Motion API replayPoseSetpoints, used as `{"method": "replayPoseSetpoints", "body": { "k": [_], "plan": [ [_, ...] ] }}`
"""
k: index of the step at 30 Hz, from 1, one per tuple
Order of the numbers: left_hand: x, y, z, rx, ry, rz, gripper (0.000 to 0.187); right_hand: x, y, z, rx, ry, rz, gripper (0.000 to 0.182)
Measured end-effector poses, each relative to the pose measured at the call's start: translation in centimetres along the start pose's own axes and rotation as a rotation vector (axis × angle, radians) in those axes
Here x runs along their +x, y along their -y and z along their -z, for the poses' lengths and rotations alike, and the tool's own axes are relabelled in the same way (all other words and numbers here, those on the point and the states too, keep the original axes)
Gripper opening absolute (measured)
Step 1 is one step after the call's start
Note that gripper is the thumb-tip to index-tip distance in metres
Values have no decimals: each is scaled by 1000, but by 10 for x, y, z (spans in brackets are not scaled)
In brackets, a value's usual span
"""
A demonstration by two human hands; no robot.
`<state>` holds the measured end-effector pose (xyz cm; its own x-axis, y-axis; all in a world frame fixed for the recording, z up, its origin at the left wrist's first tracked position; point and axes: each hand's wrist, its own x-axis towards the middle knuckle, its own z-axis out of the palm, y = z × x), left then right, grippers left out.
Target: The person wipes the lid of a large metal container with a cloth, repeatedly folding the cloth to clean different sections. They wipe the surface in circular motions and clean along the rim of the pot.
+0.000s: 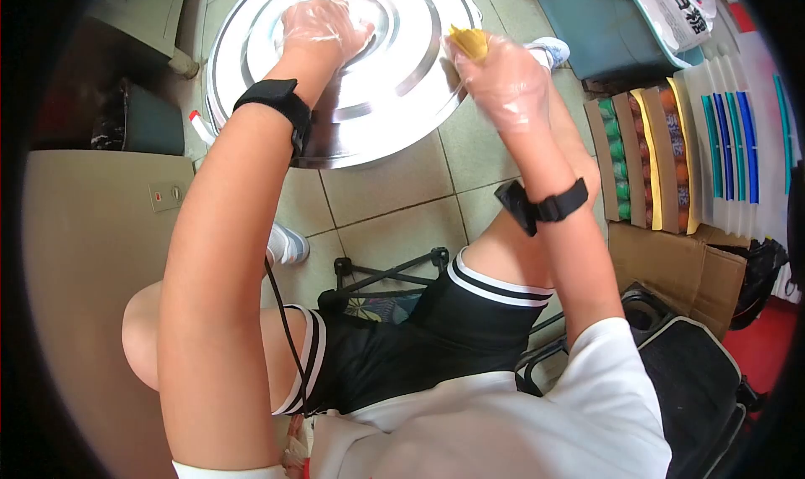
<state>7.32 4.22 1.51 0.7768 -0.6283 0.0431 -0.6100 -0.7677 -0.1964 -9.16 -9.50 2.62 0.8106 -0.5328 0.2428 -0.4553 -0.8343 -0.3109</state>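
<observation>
A large round metal lid (402, 135) with raised rings lies in front of my knees, shining under the light. My left hand (323, 26), in a clear plastic glove, is over the lid left of its centre. Its fingers are curled, and whatever they may hold is hidden beneath them. Beside the lid's right rim, my right hand (507, 76), also gloved in clear plastic, is closed around a small yellow crumpled piece (470, 43). Part of that piece sticks out by the thumb; its material cannot be made out.
Grey cabinets (101, 227) stand at the left. On the right are a teal bin (604, 26), boxes with colourful round items (646, 160), a cardboard box (679, 269) and a black bag (696, 387). A folding stool frame (386, 273) shows between my legs on the tiled floor (394, 185).
</observation>
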Motion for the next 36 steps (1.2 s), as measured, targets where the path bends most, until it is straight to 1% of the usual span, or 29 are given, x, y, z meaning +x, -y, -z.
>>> {"method": "replayPoseSetpoints", "body": {
  "k": [1,3,4,5,6,7,9,10,11,13,14,16,17,18,19,21,23,24,26,28,31,32,34,35,36],
  "plan": [
    [1,0,-2,16,-30,-3,52,-8,5,1,-1,1,3,35],
    [2,-1,-4,30,-60,-7,53,-28,16,5,35,92,2,37],
    [2,-1,-1,33,-24,1,53,-40,23,6,33,93,0,37],
    [2,-2,1,38,10,9,54,-53,30,5,68,74,58,34],
    [2,-2,1,39,7,9,54,-63,35,2,104,52,117,31],
    [2,-2,1,30,6,8,55,-70,39,-2,106,49,118,31],
    [1,-1,1,30,3,5,56,-80,44,-9,234,-130,391,24],
    [1,-2,1,34,8,8,56,-79,44,-5,225,-112,400,24],
    [1,-1,2,38,14,12,57,-76,42,-5,229,-116,401,24],
    [2,0,2,37,14,12,57,-67,38,-1,165,-98,323,24],
    [2,0,2,33,16,9,58,-59,32,6,113,-4,234,28],
    [2,-1,4,30,35,20,58,-37,10,0,26,17,66,33],
    [2,-1,4,27,52,32,58,-22,-3,0,121,76,-66,36],
    [2,-2,4,28,54,26,58,-10,-12,0,162,64,-138,38],
    [2,-2,3,24,43,15,57,-1,-16,-1,163,63,-144,38],
    [3,1,2,22,30,2,57,10,-18,0,148,-6,-108,39],
    [4,1,-1,15,-2,0,57,7,-13,-3,137,-31,-81,37],
    [3,0,0,12,-4,-1,57,0,-7,1,90,-8,-50,35],
    [2,-1,4,23,54,11,57,-15,1,-1,44,11,-5,31],
    [3,0,3,14,58,21,56,-37,14,0,44,34,111,30],
    [1,-3,6,-4,61,32,56,-70,32,5,146,114,175,26],
    [0,-4,9,-9,68,43,56,-74,30,4,144,102,173,26],
    [-1,-5,8,-18,47,52,55,-78,26,0,633,212,164,32],
    [-1,-4,6,-29,40,66,55,-81,23,2,633,209,180,32],
    [-2,-5,8,-8,52,72,56,-85,19,5,992,281,-167,36]
  ]
}}
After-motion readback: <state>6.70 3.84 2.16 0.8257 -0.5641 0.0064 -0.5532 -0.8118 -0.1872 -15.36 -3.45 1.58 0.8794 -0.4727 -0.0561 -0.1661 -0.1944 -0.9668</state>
